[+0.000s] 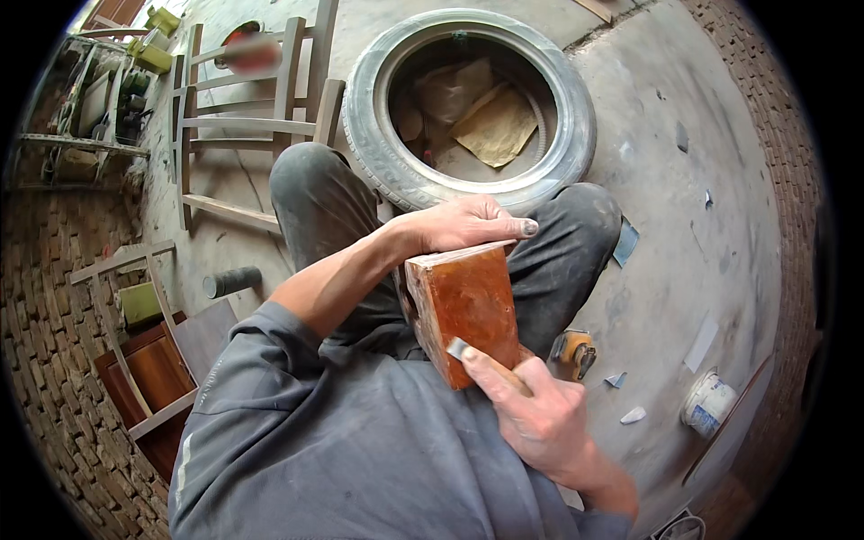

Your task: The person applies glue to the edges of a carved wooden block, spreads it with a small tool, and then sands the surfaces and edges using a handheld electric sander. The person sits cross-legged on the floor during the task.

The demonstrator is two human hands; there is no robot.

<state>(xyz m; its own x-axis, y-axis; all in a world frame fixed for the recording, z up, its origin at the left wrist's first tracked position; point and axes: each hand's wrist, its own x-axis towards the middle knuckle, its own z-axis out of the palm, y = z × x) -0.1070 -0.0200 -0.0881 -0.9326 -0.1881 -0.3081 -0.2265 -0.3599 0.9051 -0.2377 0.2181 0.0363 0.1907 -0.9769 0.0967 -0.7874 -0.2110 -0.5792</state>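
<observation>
A reddish-brown varnished wooden block (475, 297), box-like, stands tilted between my knees. Pale, whitish patches run along its far and left edges. My left hand (463, 223) lies across its far end and steadies it, fingers bent over the edge. In my right hand (549, 412) is a small flat-bladed scraper (457, 348) with a wooden handle. My forefinger stretches along the tool. Its metal blade is at the near left part of the block's brown face; whether it touches cannot be told.
Beyond my knees lies a tyre (362, 108) with sheets of sandpaper inside. Wooden frames (236, 214) stand on the left, near a dark green cylinder (232, 282). By my right thigh is a yellow power tool (573, 353). Farther right sit a white tub (709, 401) and paper scraps.
</observation>
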